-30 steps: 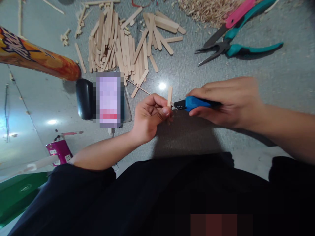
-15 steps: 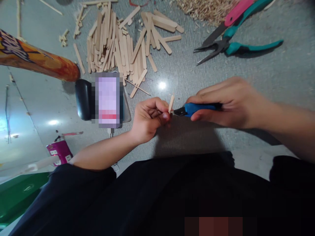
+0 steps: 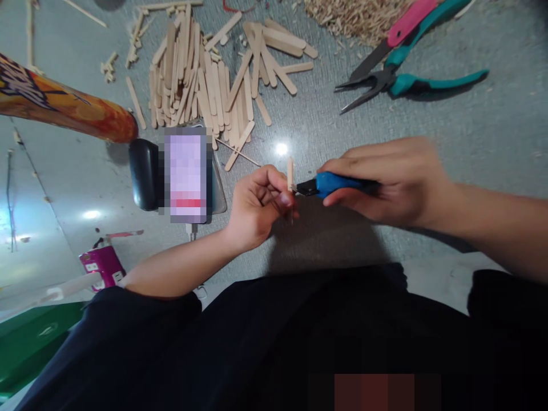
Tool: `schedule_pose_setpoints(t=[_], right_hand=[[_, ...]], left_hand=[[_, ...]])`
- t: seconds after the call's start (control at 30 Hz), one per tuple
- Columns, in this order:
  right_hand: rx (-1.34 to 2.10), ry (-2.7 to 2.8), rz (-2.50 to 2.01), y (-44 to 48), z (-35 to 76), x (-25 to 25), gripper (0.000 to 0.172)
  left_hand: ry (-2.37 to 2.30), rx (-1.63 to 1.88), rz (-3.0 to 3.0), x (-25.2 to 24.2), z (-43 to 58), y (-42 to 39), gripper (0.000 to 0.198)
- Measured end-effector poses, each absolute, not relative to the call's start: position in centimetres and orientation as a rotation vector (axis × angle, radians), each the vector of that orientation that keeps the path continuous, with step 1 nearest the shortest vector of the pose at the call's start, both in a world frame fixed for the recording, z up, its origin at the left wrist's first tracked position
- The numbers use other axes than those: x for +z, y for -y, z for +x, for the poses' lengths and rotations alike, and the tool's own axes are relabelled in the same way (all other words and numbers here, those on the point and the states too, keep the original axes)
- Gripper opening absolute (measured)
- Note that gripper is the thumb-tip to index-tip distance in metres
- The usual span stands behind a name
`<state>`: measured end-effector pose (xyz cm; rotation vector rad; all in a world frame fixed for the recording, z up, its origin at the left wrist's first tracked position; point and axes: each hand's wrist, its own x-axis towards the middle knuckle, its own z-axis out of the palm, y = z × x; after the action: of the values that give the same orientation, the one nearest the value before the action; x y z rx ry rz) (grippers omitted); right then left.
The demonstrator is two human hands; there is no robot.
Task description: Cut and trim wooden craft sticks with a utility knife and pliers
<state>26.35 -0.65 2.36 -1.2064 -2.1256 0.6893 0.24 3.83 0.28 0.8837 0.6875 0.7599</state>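
Observation:
Between the thumb and fingers of my left hand (image 3: 254,214) a small wooden stick (image 3: 290,170) is pinched, its upper part standing upright above the fingertips. My right hand (image 3: 398,180) is wrapped round blue-handled cutting pliers (image 3: 331,184). Their dark jaws point left and reach the stick just above my left fingertips; whether they are closed on the wood is too small to tell. A pile of wooden craft sticks (image 3: 184,74) lies beyond my left hand.
Teal-handled long-nose pliers (image 3: 387,80) rest open at the right beside a pink-handled blade (image 3: 402,33). Wood shavings (image 3: 351,17) are heaped behind them. On the left are a phone (image 3: 186,171), a black rounded object (image 3: 143,174), an orange can (image 3: 81,111) and a purple socket block (image 3: 105,265).
The stick in my left hand has turned more upright. My right hand and the blue cutting pliers have shifted slightly left and up.

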Motion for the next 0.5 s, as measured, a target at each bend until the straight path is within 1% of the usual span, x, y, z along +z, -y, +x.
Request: schedule_pose_setpoints(t=[0.1, 0.33, 0.4, 0.5], right_hand=[[0.524, 2.187, -1.171, 0.53, 26.61, 2.5, 0.032], [0.097, 2.316, -1.202, 0.56, 26.93, 2.24, 0.042], [0.079, 2.298, -1.178, 0.43, 26.94, 2.1, 0.043], [0.15, 2.272, -1.19, 0.36, 26.93, 2.04, 0.045]], left_hand=[[-0.71, 0.748, 0.872, 0.25, 0.24, -3.75, 0.062], [-0.731, 0.709, 0.832, -0.32, -0.1, -3.45, 0.061], [-0.737, 0.693, 0.828, -0.35, -0.15, -3.46, 0.062], [-0.728, 0.694, 0.827, -0.19, -0.09, -3.59, 0.061]])
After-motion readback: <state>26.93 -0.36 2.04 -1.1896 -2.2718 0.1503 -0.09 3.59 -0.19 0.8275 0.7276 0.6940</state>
